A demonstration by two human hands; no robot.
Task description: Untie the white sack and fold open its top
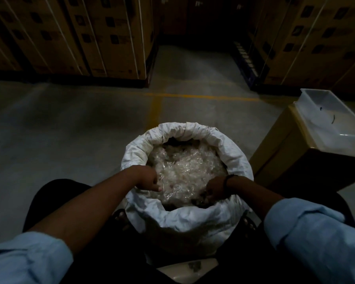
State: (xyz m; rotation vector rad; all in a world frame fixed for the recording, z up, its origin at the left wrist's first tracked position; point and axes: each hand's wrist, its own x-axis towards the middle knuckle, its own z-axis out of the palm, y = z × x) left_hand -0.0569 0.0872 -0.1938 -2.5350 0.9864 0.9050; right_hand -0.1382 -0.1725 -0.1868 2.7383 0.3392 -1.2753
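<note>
White sack (195, 220) open; far rim rolled, near rim unrolled just below both hands. Left hand (148, 179) and right hand (215, 188) curled inside the mouth; grip unclear.

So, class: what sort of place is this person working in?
Probably a warehouse: tall strapped brown cardboard cartons stacked in rows, a bare grey concrete floor with painted yellow lines.

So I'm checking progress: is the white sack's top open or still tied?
Open. The white sack has its rim rolled outward, exposing clear plastic scraps inside.
</note>
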